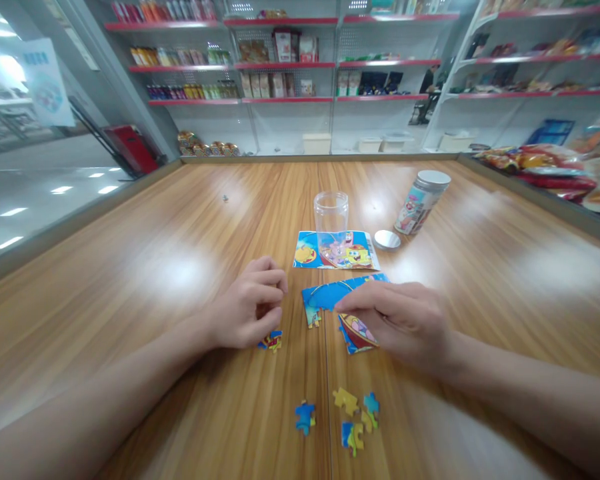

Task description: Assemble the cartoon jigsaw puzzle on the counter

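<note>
My left hand [253, 303] rests on the table with fingers loosely curled; a gap shows between thumb and forefinger, with nothing seen in it. Just under its thumb lies a small joined bit of jigsaw puzzle [271, 341]. My right hand [405, 320] is over the partly assembled jigsaw puzzle [325, 293], its fingers pressed together at the puzzle's lower inner edge. Whatever they may pinch is hidden. Below that hand a joined section with a red boat [357, 333] is partly covered. Nearer me lie loose pieces: a blue one [305, 417], a yellow one [346, 401] and several others.
A clear plastic jar [331, 217] stands on the printed picture sheet [305, 252] beyond the puzzle. Right of it are a silver lid [387, 240] and a printed canister [420, 203]. A tiny object [225, 198] lies far left. Stocked shelves [285, 65] stand behind the table.
</note>
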Demonstrator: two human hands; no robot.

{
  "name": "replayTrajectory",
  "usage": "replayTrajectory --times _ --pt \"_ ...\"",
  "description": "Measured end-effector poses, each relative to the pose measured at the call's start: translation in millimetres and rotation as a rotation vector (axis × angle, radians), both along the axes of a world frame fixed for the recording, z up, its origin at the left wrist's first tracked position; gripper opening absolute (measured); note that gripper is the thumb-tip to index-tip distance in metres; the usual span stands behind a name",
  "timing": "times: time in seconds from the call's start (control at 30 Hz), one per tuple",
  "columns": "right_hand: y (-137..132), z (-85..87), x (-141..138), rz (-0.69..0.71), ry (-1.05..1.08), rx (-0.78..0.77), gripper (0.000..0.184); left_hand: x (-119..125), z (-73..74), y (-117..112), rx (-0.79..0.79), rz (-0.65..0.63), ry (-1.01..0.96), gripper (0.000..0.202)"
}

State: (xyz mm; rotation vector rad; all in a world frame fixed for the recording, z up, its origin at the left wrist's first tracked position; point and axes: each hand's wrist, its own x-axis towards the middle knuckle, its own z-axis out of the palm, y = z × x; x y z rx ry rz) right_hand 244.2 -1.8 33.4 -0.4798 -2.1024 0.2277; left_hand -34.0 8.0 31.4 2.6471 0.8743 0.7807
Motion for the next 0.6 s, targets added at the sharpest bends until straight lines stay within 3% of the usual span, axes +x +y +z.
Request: replayTrajectory --times 0.13,0.33,0.43,0.5,0.6 --pt "2.1 1.0 5.1 0.053 -0.023 -0.025 0.008 -1.3 -4.0 5.5 -0.066 0.031 0.067 0.027" --pt "1.1 -4.5 10.0 0.415 -0.566 -0.086 0.017 -2.7 -4.3 5.7 0.005 0.112 0.079 0.034" --pt "-2.8 -4.6 7.8 0.428 -0.653 -0.101 0.02 -1.2 -1.9 2.7 0.08 0.143 -0.006 0.023" --pt "-5.0 -4.7 4.6 0.401 -0.662 -0.071 0.014 1.0 -1.3 0.5 0.102 0.072 -0.022 0.009" --pt "-5.8 -6.1 -0.6 0.326 -0.648 -0.01 0.018 4.6 -3.7 -0.8 0.108 -0.083 0.043 0.021"
